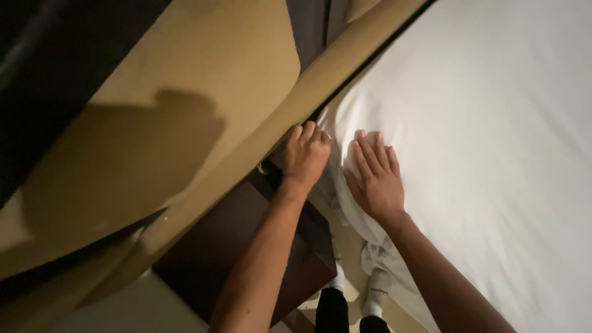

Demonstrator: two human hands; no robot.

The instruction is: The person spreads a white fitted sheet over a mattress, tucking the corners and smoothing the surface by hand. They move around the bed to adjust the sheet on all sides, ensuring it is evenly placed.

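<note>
Tucking the white sheet down at the corner of the bed, where the mattress meets the tan padded headboard. Best done, judging from this, by pushing the cloth deep into the dark gap along the headboard with stiff fingertips while pressing the top surface flat, so no slack bunches at the corner; drawing wrinkles outward before pushing in; keeping the loose fold hanging by the bed's side gathered rather than trapped.

Left hand curling narrow, fingers bent over and digging into the gap at the sheet's edge, fingertips partly hidden, touching both cloth and headboard trim; gripping a fold or only pushing, impossible to tell. Right hand lying wide and flat, fingers nearly together, palm pressing down on the sheet just beside the left, holding nothing.

Standing below, near the corner: a dark brown nightstand, and feet in white socks on the pale floor.
</note>
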